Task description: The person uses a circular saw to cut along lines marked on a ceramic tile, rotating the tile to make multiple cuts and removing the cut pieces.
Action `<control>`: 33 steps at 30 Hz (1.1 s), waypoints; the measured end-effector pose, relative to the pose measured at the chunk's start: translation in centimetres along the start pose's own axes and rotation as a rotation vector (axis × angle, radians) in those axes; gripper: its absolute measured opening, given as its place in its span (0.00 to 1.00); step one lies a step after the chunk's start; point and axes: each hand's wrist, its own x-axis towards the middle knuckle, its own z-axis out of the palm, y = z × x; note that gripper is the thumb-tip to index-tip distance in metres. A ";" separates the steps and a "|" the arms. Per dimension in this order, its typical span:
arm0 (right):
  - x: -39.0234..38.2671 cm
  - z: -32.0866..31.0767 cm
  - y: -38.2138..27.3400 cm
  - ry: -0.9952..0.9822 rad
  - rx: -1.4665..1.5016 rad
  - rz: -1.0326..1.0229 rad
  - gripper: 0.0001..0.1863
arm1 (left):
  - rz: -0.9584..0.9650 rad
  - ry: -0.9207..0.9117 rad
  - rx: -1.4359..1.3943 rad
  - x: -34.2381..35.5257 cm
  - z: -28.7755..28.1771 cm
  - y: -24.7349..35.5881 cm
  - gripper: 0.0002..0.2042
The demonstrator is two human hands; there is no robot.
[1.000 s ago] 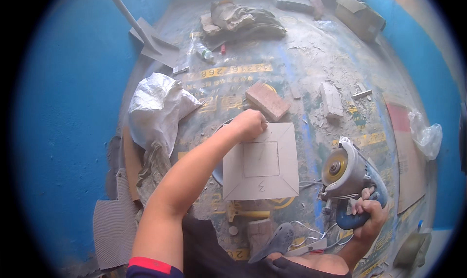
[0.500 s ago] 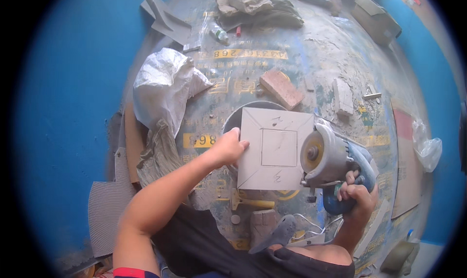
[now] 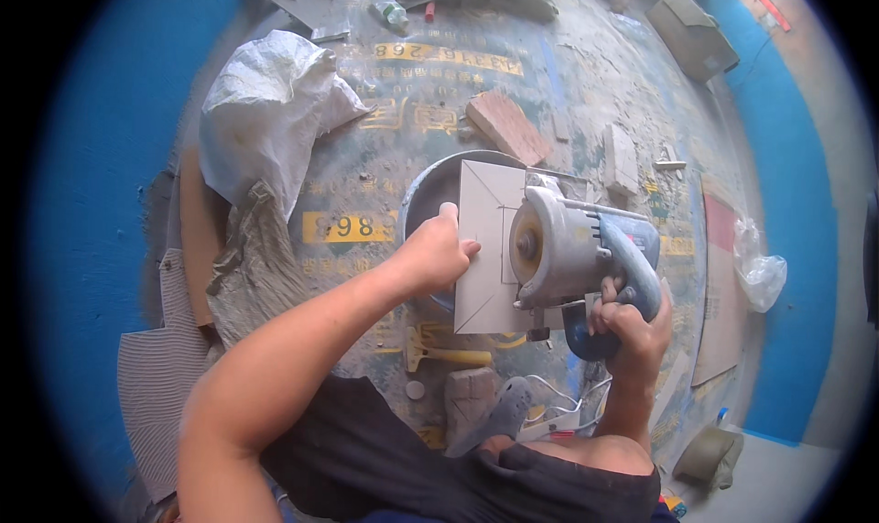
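My left hand point(image 3: 438, 251) grips the left edge of a square, pale tile point(image 3: 482, 289), thumb on its top face. Pencil lines run over the tile, with diagonals at its corners. My right hand point(image 3: 634, 320) is wrapped round the blue handle of a handheld tile cutter point(image 3: 575, 244), a grey-bodied saw with a round disc at its left end. The cutter lies over the right part of the tile and hides most of the drawn square. Whether its blade touches the tile cannot be seen. Beneath the tile is a round bucket point(image 3: 414, 186), its rim showing on the left.
A reddish brick point(image 3: 509, 127) lies beyond the bucket, with a grey block point(image 3: 621, 159) to its right. Closer to me are a yellow-handled tool point(image 3: 449, 354), another brick point(image 3: 467, 397) and a white cord point(image 3: 556, 390). A white sack point(image 3: 265, 111) sits at the left.
The cutter has moved left across the tile with my right hand and now covers most of the drawn square. My left hand keeps its hold on the tile. The whole view has shifted somewhat.
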 end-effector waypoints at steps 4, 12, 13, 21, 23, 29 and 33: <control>0.5 0.2 0.1 -0.059 -0.063 -0.022 0.34 | 0.040 0.045 0.047 -0.1 0.3 0.0 0.18; 0.5 1.1 0.2 -0.006 -0.107 -0.021 0.33 | 0.013 0.022 0.047 -0.3 -0.1 0.4 0.21; 0.5 1.2 0.2 -0.005 -0.100 -0.025 0.33 | 0.013 0.023 0.051 -0.3 -0.2 0.5 0.21; 0.7 1.4 0.2 -0.011 -0.121 -0.009 0.33 | 0.007 0.013 0.030 -0.3 -0.2 0.7 0.21; 0.7 1.4 0.2 -0.023 -0.113 -0.013 0.33 | 0.005 0.006 0.028 -0.3 -0.3 0.8 0.20; 0.8 1.6 0.0 -0.038 -0.114 -0.032 0.33 | -0.002 -0.009 0.024 -0.3 -0.3 0.9 0.20; 0.8 1.7 0.3 -0.045 -0.089 -0.031 0.33 | 0.008 0.001 0.028 -0.3 -0.3 0.6 0.20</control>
